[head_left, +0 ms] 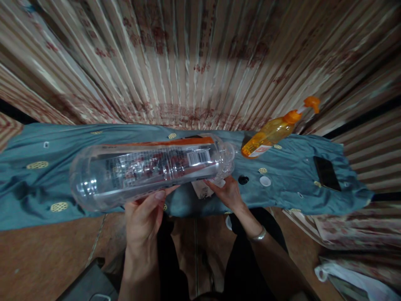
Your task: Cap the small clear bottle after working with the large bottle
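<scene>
A large clear plastic bottle (150, 169) with a printed label and barcode lies sideways above the table, its base to the left and its neck to the right. My left hand (145, 215) is closed around its lower side, thumb on the label; the other fingers are mostly hidden behind it. My right hand (227, 194) is at the bottle's neck, its fingers closed on a crumpled whitish tissue (202, 190). The bottle hides part of the tissue and fingertips. To the right stands an orange pump bottle (269, 131), with some orange liquid inside.
A blue-green cloth with yellow patterns (297, 179) covers the long narrow table. Right of my right hand lie a small black cap (243, 179) and a white round disc (265, 181). A dark phone-like slab (327, 173) lies farther right. A pleated curtain (188, 71) hangs behind.
</scene>
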The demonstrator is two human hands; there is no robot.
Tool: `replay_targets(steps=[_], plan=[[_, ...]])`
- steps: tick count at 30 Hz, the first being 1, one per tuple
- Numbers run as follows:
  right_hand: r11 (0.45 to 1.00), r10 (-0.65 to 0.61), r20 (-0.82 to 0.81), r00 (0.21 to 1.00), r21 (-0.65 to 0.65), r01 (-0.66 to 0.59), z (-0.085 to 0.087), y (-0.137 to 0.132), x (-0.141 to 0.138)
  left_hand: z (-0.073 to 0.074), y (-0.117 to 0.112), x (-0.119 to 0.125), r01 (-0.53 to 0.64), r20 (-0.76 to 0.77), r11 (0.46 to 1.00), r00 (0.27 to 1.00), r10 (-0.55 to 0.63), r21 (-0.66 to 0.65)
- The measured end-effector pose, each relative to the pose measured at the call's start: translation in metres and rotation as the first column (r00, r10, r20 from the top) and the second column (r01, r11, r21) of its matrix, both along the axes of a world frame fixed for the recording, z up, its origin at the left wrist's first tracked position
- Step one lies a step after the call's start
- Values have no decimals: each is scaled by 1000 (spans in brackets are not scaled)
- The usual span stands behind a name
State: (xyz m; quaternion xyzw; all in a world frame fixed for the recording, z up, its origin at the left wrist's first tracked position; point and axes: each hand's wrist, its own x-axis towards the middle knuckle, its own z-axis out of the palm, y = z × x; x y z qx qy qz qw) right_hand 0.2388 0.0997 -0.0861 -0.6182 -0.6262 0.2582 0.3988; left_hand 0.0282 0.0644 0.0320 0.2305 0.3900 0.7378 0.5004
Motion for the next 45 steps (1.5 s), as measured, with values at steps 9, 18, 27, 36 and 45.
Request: replay_targets(steps=[9,18,27,36,45], plan=[[999,-38,16,999,-5,38,-2,0,3,4,2,4,23,4,1000,1000,-23,-5],[999,-36,9,999,-4,36,-2,0,2,-2,1,2,15,1,999,1000,-15,31],[999,-36,-24,999,-18,35,-2,1,2,2,0,3,9,-21,1000,1000,-9,-5],[1000,-22,-21,1000,-17,22,0,0,2,1,0,3,21,-26,1000,999,-21,3],[999,-40,-11,999,-16,40,-4,0,2,2,1,4,21,-6,1000,1000,-21,-1]])
